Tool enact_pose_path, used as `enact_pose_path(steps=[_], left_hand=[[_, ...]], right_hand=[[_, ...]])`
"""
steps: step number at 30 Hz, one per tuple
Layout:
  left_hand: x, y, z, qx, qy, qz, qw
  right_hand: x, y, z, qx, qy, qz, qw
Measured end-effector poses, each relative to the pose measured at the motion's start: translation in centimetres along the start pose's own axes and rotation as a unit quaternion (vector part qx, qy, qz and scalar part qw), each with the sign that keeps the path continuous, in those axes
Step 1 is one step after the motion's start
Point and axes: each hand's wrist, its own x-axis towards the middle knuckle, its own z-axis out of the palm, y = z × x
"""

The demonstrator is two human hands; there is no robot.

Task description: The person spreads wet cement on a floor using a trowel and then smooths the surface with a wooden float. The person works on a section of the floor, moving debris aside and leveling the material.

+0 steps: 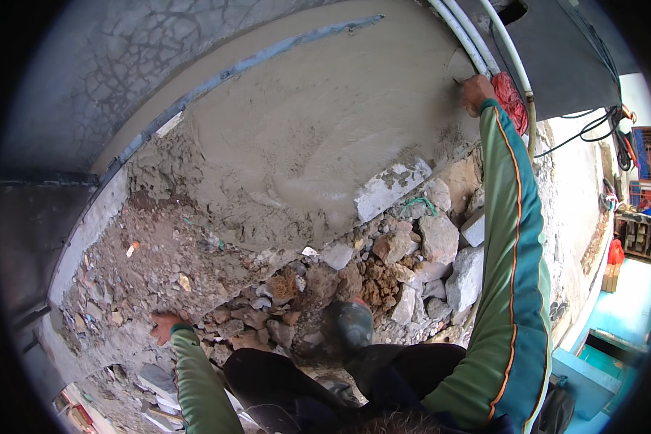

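Note:
My right hand (pixel 477 94) reaches to the top right edge of the smooth wet cement (pixel 296 108), beside white pipes (pixel 466 36) and a crumpled pink plastic bundle (pixel 510 103). It is closed on a small dark item, too blurred to make out. My left hand (pixel 168 324) rests at lower left on the rough, gravelly ground (pixel 137 267), fingers apart, with nothing visible in it. Broken stones (pixel 437 235) and a pale broken slab (pixel 390 186) lie along the cement's lower edge.
A dark boot (pixel 347 325) is under me among the rubble. A cracked grey wall (pixel 123 58) with a long bluish strip (pixel 231 71) borders the cement. Black cables (pixel 586 134) hang at right, above a drop to a light blue surface (pixel 636 296).

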Motion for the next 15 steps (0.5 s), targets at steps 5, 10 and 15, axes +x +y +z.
enact_pose_path(steps=[5, 10, 15], left_hand=[[0.9, -2.1, 1.8, 0.062, -0.049, -0.001, 0.997], [-1.6, 0.1, -0.3, 0.03, -0.034, -0.009, 0.999], [-0.8, -1.9, 1.4, 0.059, -0.044, 0.007, 0.997]], right_hand=[[3.7, 6.1, -2.6, -0.047, -0.125, -0.079, 0.988], [0.1, 4.9, -1.7, 0.022, -0.143, 0.002, 0.989], [-1.1, 6.9, 1.0, 0.198, -0.149, 0.065, 0.967]])
